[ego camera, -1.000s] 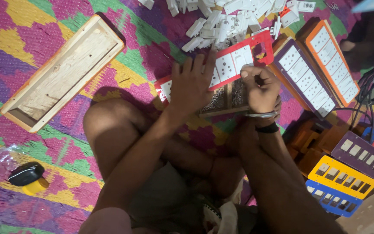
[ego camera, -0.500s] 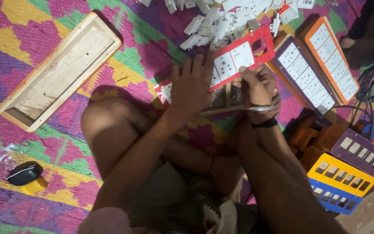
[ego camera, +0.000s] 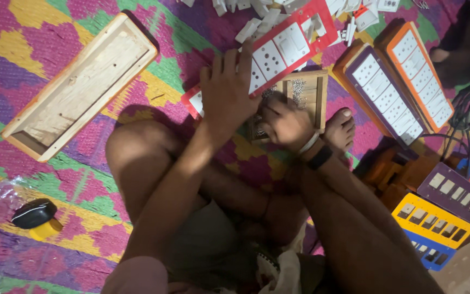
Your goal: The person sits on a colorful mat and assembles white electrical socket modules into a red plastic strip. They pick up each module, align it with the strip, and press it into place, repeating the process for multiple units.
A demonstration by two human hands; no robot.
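Red switch panel (ego camera: 278, 51) under left hand (ego camera: 229, 92), fingers spread flat, right hand (ego camera: 286, 122) seemingly curled closed over wooden box (ego camera: 311, 95).

I have one head-worn view only, looking steeply down from close above my crossed legs onto the woven mat (ego camera: 153, 76), facing forward; knees fill the lower frame, the mat the upper.
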